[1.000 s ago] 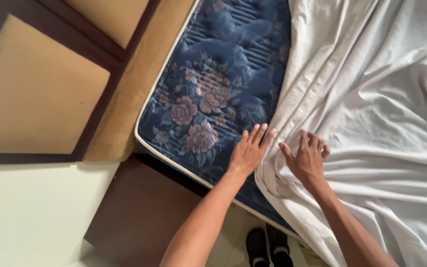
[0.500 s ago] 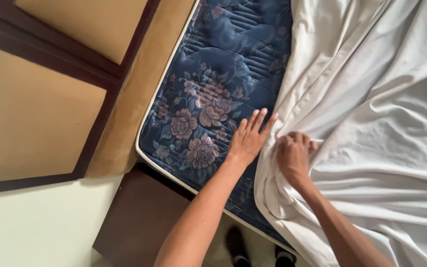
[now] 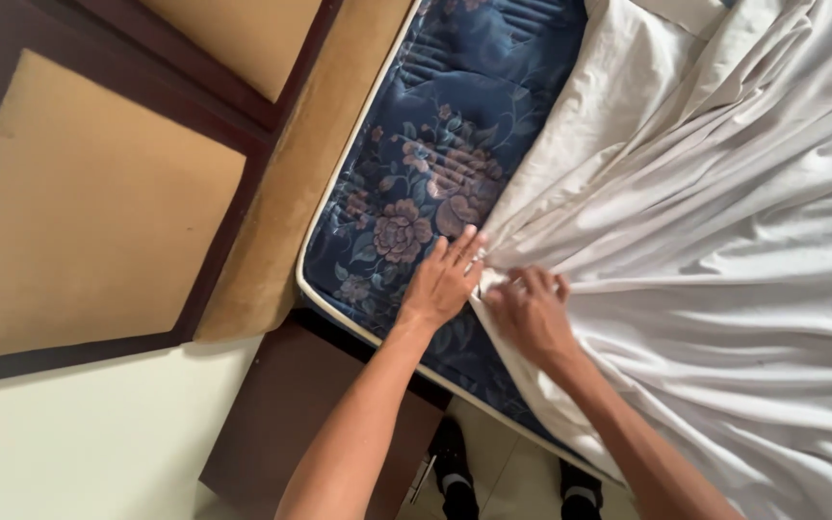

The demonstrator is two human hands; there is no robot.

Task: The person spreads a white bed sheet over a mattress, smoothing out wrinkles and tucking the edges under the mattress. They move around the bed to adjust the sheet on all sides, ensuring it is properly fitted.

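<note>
A dark blue mattress [image 3: 435, 154] with a pink flower print lies bare at its near left corner. A crumpled white sheet [image 3: 724, 250] covers the rest of it to the right. My left hand [image 3: 447, 279] rests flat on the mattress with fingers spread, fingertips touching the sheet's edge. Right beside it, my right hand [image 3: 530, 310] is closed on a bunched fold of the sheet's edge. Both forearms reach in from the bottom of the view.
A padded tan headboard [image 3: 79, 193] with dark wood framing stands at the left. A dark brown bedside table [image 3: 310, 424] sits below the mattress corner. My two feet in black socks [image 3: 455, 472] stand on the pale tiled floor.
My right hand has closed on the sheet's edge and drawn it left toward my left hand. The sheet now covers more of the mattress. My view has shifted closer.
</note>
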